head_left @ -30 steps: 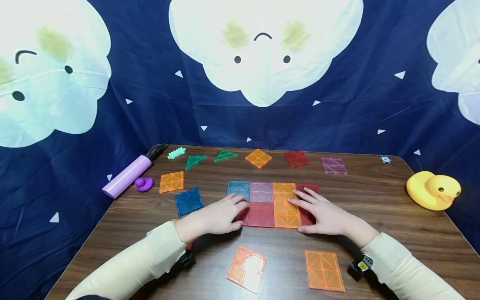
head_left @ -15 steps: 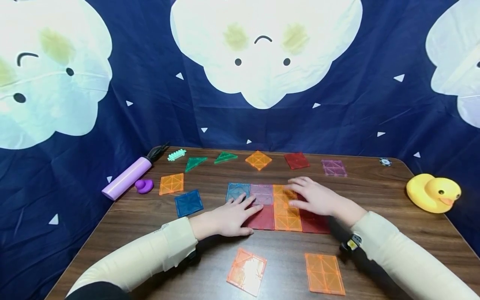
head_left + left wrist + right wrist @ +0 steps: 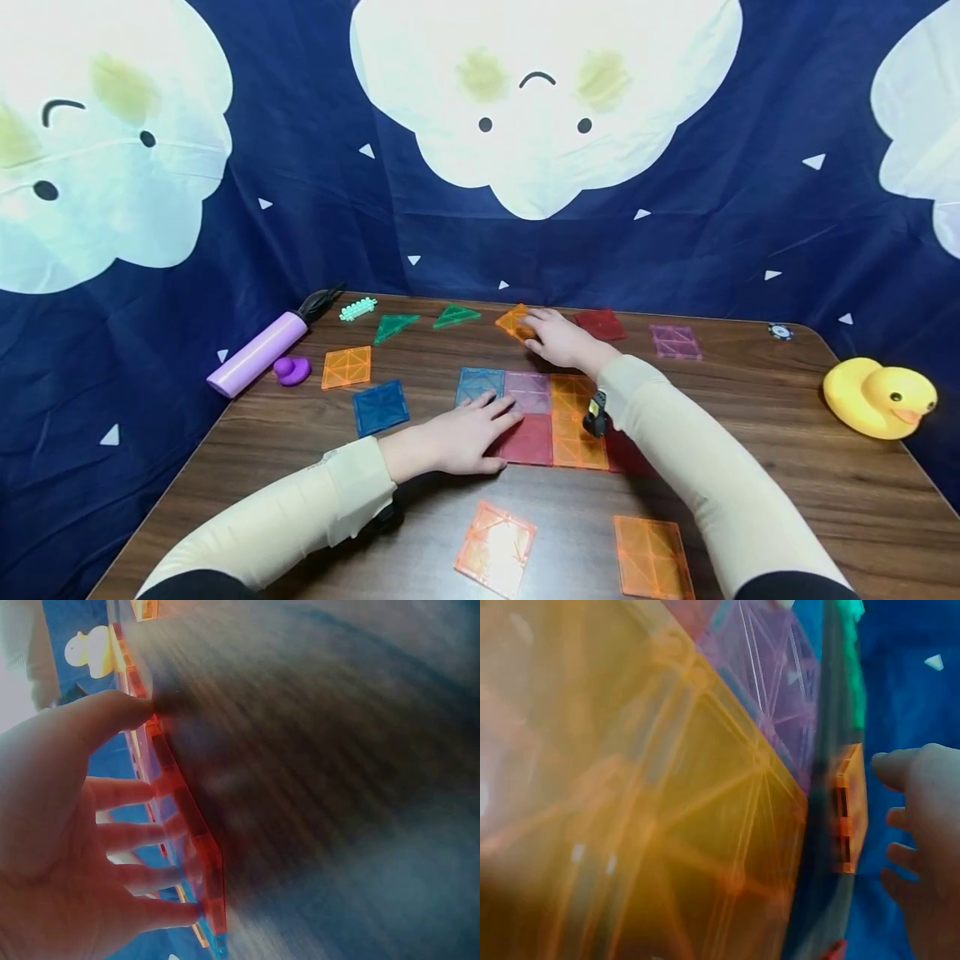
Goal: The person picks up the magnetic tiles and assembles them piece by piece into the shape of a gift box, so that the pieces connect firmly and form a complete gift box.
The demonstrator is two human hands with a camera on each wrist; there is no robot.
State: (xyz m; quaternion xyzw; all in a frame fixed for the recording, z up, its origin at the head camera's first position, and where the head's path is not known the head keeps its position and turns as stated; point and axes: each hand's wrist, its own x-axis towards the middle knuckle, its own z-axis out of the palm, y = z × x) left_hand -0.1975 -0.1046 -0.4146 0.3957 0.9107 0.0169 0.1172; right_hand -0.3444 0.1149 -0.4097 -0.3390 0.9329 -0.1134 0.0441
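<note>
My left hand (image 3: pixel 461 435) lies with straight, spread fingers on the left end of a flat block of joined magnetic tiles. In that block show a blue tile (image 3: pixel 477 381), a purple tile (image 3: pixel 527 392), a red tile (image 3: pixel 528 442) and orange tiles (image 3: pixel 577 446). The left wrist view has the left hand (image 3: pixel 67 825) with its fingertips on the block's translucent red edge. At the back of the table, my right hand (image 3: pixel 562 340) reaches over a loose orange tile (image 3: pixel 509 322). In the right wrist view its fingers (image 3: pixel 896 766) hover just above that tile, apart from it.
Loose tiles lie around: red (image 3: pixel 602 325) and purple (image 3: pixel 675 342) at the back right, green triangles (image 3: pixel 456 314) at the back, dark blue (image 3: pixel 381 407) at left, orange (image 3: pixel 654 557) in front. A purple pump (image 3: pixel 258 352) and a yellow duck (image 3: pixel 873 398) stand at the sides.
From the block's right end, my right hand has moved back and left to the loose orange tile. My left hand shifted slightly right onto the block, then stayed there.
</note>
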